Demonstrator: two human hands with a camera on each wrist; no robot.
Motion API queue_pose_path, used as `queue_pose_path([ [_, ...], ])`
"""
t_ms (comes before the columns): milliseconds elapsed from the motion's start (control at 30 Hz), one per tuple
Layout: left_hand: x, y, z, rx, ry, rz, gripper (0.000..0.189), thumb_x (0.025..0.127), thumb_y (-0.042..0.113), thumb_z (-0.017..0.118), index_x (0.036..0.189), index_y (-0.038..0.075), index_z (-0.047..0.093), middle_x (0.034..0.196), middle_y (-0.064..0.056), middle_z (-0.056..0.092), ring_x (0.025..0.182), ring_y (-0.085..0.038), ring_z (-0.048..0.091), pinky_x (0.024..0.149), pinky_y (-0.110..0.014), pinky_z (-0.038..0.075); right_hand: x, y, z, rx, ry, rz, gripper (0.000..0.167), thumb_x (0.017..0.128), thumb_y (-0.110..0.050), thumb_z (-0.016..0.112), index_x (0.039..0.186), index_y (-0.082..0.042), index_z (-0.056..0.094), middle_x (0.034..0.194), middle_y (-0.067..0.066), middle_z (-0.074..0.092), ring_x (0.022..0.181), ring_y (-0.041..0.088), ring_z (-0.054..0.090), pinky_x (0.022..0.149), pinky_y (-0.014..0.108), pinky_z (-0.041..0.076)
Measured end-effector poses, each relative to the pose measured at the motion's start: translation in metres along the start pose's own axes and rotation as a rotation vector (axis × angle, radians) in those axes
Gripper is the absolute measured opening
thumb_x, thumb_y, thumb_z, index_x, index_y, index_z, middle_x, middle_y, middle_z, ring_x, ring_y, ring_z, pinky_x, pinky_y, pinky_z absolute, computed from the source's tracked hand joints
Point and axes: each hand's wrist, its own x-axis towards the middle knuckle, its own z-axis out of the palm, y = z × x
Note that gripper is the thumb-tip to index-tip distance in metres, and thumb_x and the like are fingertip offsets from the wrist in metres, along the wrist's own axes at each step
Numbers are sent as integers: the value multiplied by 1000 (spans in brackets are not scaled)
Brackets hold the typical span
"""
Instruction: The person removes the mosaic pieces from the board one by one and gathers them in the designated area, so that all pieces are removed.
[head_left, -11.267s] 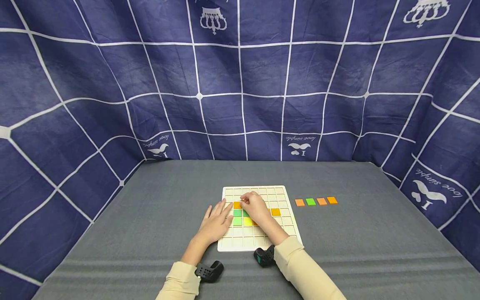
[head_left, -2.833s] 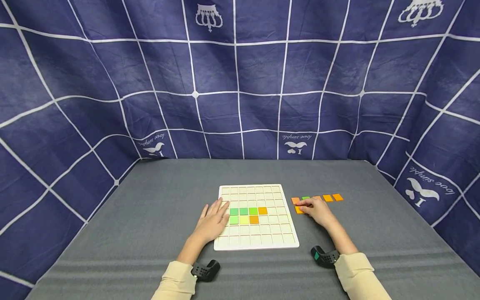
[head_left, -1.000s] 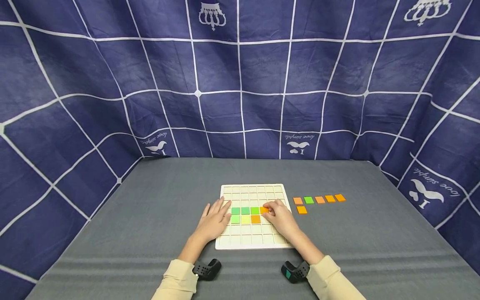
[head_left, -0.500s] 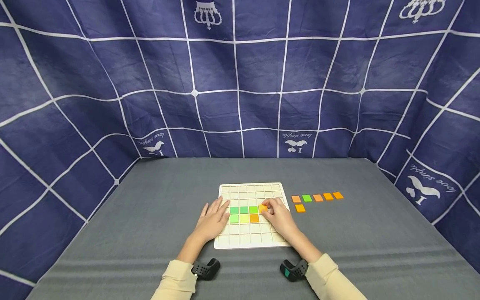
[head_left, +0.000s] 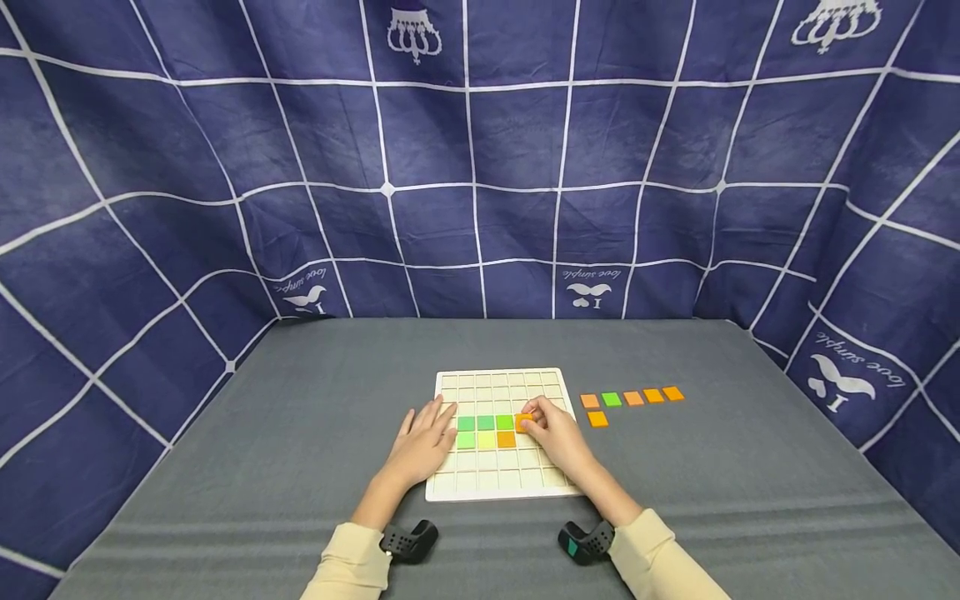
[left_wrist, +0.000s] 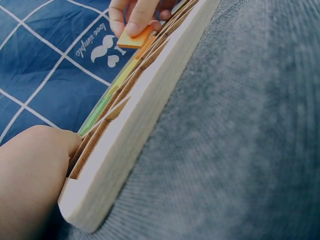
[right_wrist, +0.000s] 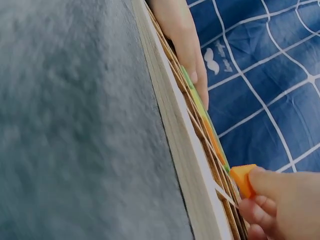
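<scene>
A pale wooden grid board (head_left: pixel 487 481) lies on the grey cloth. My left hand (head_left: pixel 422 442) rests along its left edge with the fingers straight and spread. Between thumb and fingers, my right hand (head_left: pixel 558 437) pinches an orange square tile (head_left: pixel 522 422). The right wrist view shows this orange tile (right_wrist: pixel 242 179) tipped up above the grid. Left of it in the same row sit two teal tiles (head_left: pixel 486 423) and a bright green tile (head_left: pixel 505 422). The row nearer me holds a light green tile (head_left: pixel 466 440), a yellow tile (head_left: pixel 486 440) and a dark orange tile (head_left: pixel 506 439).
Right of the board, several loose tiles lie in a row, among them a green tile (head_left: pixel 612 399) and an orange tile (head_left: pixel 673 393). Another orange tile (head_left: pixel 597 419) lies just in front of them. A blue curtain (head_left: pixel 480 167) with white lines stands behind the table.
Orange tiles have gone from the board to the cloth at right. My right hand came back left to the board and has tipped up the orange tile there. My left hand has stayed put.
</scene>
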Motion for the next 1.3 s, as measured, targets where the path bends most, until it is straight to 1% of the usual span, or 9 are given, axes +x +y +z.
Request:
queue_pose_path([
  [133,-1,0,0,-1,-2,2,48,97,32,34,142,15,33,151,-11,21,139,-29,20,113,-51,7,3,1,-8,22,-47,39,9,83,-17,65,91,-14,64,74,-2,59,62,8,47,56,19,39],
  [267,-1,0,0,2,2,7,48,97,32,33,142,15,33,151,-12,21,139,-29,20,113,-51,7,8,4,-22,63,-113,85,12,83,-17,64,94,-12,66,71,0,59,61,11,48,54,20,39],
  [400,-1,1,-1,-3,7,8,47,97,32,34,141,14,34,151,-12,21,139,-30,21,113,-51,7,12,7,-38,78,-145,88,14,85,-15,63,96,-8,66,73,2,61,62,12,49,52,21,41],
  [633,-2,2,-2,-2,10,6,47,97,31,34,141,14,34,151,-12,21,139,-30,21,113,-51,7,19,22,-69,102,-152,135,18,87,-14,60,99,-2,64,77,8,63,64,15,55,54,24,45],
  [767,-2,2,-1,-5,11,3,47,97,31,34,141,14,34,151,-12,21,139,-30,21,113,-51,7,21,37,-87,84,-127,173,22,88,-16,59,102,1,63,80,9,64,67,13,57,57,25,46],
  [933,-1,1,-1,-4,12,5,47,97,31,34,141,14,34,151,-12,22,139,-30,21,113,-51,7,18,60,-106,49,-105,230,28,88,-18,58,106,4,61,82,10,65,66,11,56,57,25,45],
  [1100,-2,2,-2,0,12,6,47,97,31,34,141,14,34,151,-12,22,139,-30,21,113,-51,7,12,76,-113,28,-115,249,26,87,-14,59,104,7,61,74,3,64,62,9,54,54,23,44],
  [1200,-2,2,-2,-1,11,3,47,97,31,34,141,14,34,151,-12,22,139,-30,21,113,-51,7,10,80,-115,13,-143,237,23,87,-10,59,101,8,62,69,0,62,60,8,52,52,23,43],
  [1300,-1,2,-2,-3,10,1,47,97,31,34,141,14,34,151,-12,22,139,-30,21,113,-51,7,9,81,-114,-9,-149,226,21,86,-10,59,98,7,62,69,0,61,59,8,51,51,23,41],
])
